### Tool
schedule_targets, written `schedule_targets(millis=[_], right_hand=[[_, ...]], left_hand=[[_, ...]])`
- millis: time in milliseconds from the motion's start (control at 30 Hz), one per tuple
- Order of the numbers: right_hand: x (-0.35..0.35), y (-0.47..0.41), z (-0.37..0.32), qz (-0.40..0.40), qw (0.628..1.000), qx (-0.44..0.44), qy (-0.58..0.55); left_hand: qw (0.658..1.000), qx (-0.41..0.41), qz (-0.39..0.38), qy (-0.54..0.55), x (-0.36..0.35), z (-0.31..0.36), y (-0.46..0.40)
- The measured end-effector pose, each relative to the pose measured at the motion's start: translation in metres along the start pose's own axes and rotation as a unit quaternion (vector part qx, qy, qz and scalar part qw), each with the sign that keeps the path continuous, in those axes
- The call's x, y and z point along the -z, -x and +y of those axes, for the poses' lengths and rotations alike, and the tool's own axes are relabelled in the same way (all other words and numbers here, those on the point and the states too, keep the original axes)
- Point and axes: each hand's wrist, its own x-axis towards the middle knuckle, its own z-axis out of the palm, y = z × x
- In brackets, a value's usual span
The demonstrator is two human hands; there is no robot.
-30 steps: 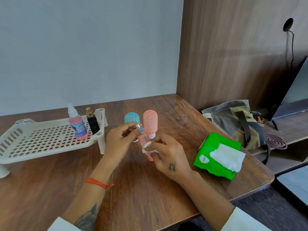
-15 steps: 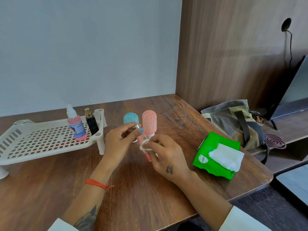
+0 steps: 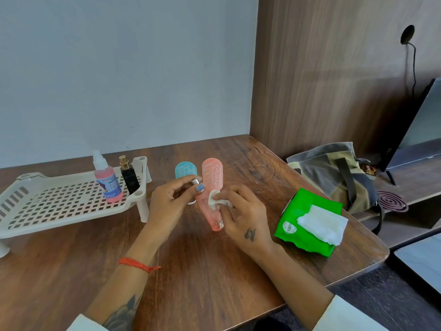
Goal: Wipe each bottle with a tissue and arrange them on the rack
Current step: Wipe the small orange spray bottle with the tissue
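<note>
My left hand (image 3: 167,204) grips a small pink bottle (image 3: 211,217) by its silver cap end and holds it tilted above the table. My right hand (image 3: 243,216) pinches a folded white tissue (image 3: 216,199) against the bottle's upper side. Behind my hands, a teal bottle (image 3: 185,169) and a salmon bottle (image 3: 212,172) stand on the table. The white slotted rack (image 3: 59,206) sits at the left. At its right end stand a pink spray bottle (image 3: 108,185) and a black bottle with a gold cap (image 3: 128,177).
A green tissue pack (image 3: 307,237) with a white tissue (image 3: 322,223) sticking out lies at the table's right edge. Beyond it are a grey-and-olive bag (image 3: 334,173) and a dark coil (image 3: 391,201) on a lower shelf. A wooden wall panel (image 3: 322,80) stands right of the table.
My right hand has slid the tissue a little up the pink bottle toward the cap. My left hand keeps the same grip and the bottles on the table and rack have not moved.
</note>
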Motion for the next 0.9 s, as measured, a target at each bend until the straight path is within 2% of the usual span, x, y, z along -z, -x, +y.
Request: schedule_targets(millis=[200, 467, 533, 667, 733, 900], right_hand=[[0.0009, -0.0002, 0.0017, -0.057, 0.998, 0.023, -0.009], [0.0069, 0.0046, 0.0093, -0.202, 0.977, 0.008, 0.064], [0.0067, 0.0038, 0.0072, -0.168, 0.985, 0.000, 0.051], [0.0024, -0.0005, 0.0034, -0.029, 0.999, -0.008, -0.015], [0.0003, -0.0032, 0.0025, -0.020, 1.000, 0.004, -0.019], [0.0006, -0.0024, 0.0033, -0.062, 0.997, -0.012, -0.035]], left_hand=[[1.000, 0.012, -0.018, 0.016, 0.0001, 0.0023, 0.0015], [0.999, 0.017, -0.031, 0.031, 0.0013, 0.0030, 0.0017], [0.999, 0.016, -0.035, 0.033, 0.0017, 0.0039, 0.0015], [0.998, 0.020, -0.036, 0.038, 0.0013, 0.0043, 0.0012], [0.998, 0.024, -0.040, 0.035, 0.0011, 0.0036, 0.0011], [0.997, 0.032, -0.061, 0.026, 0.0030, 0.0038, 0.0010]])
